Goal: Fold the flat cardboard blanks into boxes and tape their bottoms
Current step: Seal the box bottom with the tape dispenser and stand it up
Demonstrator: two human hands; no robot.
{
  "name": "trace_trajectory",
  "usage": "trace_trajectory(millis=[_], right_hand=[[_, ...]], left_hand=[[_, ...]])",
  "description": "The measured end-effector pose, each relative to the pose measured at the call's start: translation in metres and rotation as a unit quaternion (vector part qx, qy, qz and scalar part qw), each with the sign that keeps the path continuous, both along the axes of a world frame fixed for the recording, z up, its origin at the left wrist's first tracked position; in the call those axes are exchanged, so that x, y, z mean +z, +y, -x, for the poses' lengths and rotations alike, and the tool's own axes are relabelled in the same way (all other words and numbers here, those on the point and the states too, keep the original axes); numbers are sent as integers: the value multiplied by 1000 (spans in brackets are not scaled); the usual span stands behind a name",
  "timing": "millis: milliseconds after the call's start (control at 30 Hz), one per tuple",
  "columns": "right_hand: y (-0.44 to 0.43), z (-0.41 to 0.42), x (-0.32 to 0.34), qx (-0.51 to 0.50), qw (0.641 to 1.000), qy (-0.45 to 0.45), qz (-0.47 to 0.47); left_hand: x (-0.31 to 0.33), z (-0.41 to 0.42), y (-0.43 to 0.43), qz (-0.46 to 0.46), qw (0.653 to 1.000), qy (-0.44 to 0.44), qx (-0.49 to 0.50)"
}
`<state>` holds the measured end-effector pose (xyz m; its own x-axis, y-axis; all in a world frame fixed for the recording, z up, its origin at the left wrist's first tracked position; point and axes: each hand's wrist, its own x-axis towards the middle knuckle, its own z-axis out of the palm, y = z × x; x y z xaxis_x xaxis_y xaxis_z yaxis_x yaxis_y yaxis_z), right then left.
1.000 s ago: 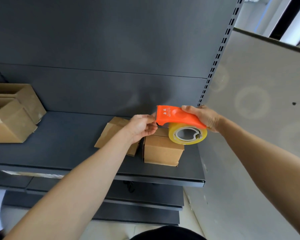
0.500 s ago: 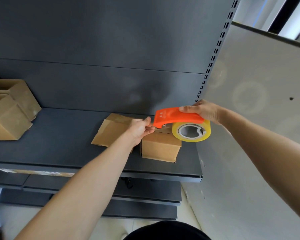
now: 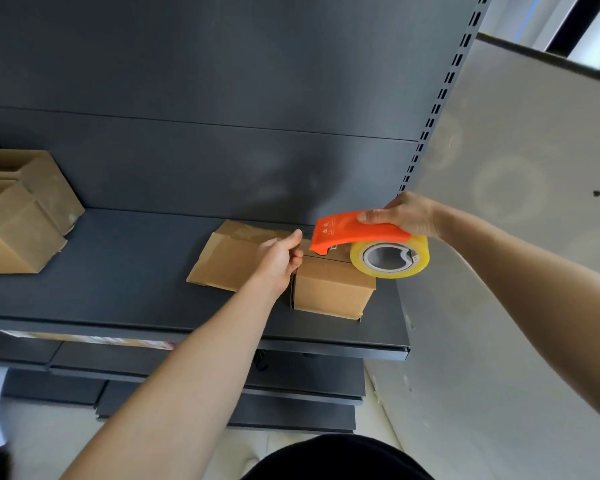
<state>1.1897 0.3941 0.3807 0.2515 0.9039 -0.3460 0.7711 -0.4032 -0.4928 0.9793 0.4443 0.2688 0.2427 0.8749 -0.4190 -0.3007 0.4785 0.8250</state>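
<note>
Left hand [image 3: 279, 259] pinching the yellowish tape [image 3: 420, 259] and right hand [image 3: 407, 216] gripping its orange plastic dispenser [image 3: 354, 230] have sunk to the brown cardboard box [image 3: 329, 292] beneath them: taping starts.

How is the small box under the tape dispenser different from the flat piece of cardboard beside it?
The box stands folded up with upright sides; the flat cardboard lies collapsed on the shelf. The tape dispenser is held over the box, not over the flat cardboard. The box sits to the right; the flat cardboard lies to its left. Both are plain brown cardboard on the same shelf.
</note>
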Motion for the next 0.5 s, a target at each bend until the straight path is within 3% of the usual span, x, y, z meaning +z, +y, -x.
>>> trace_trajectory(millis=[300,500], right_hand=[[18,26,3,18,995,-93,18],[23,34,4,13,993,-111,24]], left_hand=[[-25,5,9,72,997,-36,2],[-35,11,14,82,994,38,-63]])
